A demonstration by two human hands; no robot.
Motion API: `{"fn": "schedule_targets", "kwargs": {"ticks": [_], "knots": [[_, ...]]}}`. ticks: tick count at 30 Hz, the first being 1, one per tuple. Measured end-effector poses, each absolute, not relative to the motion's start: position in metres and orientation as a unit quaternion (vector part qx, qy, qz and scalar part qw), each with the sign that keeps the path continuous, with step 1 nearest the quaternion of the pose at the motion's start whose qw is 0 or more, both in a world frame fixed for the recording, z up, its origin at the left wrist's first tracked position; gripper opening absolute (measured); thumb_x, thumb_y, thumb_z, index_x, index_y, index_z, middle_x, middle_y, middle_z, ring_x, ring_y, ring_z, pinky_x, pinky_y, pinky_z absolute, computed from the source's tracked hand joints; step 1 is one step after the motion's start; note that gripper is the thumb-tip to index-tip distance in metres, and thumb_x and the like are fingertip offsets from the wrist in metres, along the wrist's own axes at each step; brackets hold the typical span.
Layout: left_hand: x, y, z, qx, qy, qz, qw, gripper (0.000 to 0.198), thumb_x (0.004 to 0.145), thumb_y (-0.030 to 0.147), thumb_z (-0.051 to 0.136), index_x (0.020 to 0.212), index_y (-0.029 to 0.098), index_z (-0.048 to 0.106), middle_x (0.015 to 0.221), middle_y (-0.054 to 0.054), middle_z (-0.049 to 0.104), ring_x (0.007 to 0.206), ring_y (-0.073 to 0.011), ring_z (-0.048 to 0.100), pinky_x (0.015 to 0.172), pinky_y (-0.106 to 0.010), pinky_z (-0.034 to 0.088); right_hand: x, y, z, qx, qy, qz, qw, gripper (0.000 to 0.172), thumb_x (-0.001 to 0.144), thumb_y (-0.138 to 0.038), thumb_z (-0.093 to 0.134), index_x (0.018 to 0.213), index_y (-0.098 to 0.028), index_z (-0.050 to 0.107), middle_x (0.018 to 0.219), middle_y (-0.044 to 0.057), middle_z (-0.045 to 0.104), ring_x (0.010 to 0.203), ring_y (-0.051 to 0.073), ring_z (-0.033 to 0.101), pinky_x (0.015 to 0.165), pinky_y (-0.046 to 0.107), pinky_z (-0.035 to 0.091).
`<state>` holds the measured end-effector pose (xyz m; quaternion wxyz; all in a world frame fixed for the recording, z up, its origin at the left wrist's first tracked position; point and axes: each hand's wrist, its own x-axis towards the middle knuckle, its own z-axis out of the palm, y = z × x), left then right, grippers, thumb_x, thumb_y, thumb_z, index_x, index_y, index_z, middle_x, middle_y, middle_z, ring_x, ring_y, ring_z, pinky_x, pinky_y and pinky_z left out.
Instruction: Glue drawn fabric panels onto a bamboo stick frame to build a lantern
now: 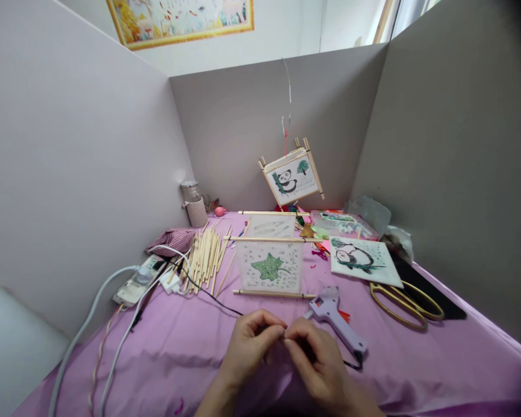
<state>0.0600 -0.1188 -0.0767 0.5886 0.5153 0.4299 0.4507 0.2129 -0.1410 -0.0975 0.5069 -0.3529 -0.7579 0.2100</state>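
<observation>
My left hand (255, 346) and my right hand (316, 358) meet low in the middle of the view, thumbs and forefingers pinched close together. Whatever lies between the fingertips is too small to make out. Just beyond them stands a stick-framed panel (270, 269) with a green leaf print, its wooden sticks along the top and bottom. Behind it a second pale panel (272, 226) hangs from another stick. Close to my right hand lies a lilac hot glue gun (336, 321), its nozzle near the lower stick.
Wooden sticks (206, 255) lie in a pile at left, by a power strip (136, 281) with cables. A panda lantern (292, 178) hangs from a wire. At right are a panda picture (363, 260) and gold-handled scissors (399, 307). A jar (194, 204) stands near the grey partitions (260, 127).
</observation>
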Motion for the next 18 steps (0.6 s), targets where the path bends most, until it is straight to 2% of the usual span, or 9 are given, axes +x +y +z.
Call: {"fn": "schedule_targets", "kwargs": {"ticks": [10,18], "knots": [[0.0589,-0.1211,-0.0738,0.532,0.413,0.434,0.599,0.022,0.065,0.024,0.067,0.054,0.016,0.05,0.042,0.005,0.047,0.038,-0.0052,0.038,0.039,-0.017,0.027,0.2139,-0.1399,-0.0908,-0.318,-0.759,0.235,0.517,0.014,0.091,-0.014,0.044,0.094,-0.021,0.056,0.079,0.002,0.059,0.071,0.014,0.056,0.062,0.026,0.041],[0.058,-0.118,-0.0757,0.549,0.425,0.401,0.597,0.021,0.062,0.024,0.069,0.054,0.015,0.052,0.046,0.005,0.046,0.043,-0.0059,0.037,0.043,-0.019,0.027,0.2145,-0.1391,-0.0907,-0.32,-0.761,0.23,0.515,0.013,0.089,-0.014,0.045,0.086,-0.021,0.055,0.073,0.001,0.058,0.066,0.014,0.055,0.059,0.026,0.04]]}}
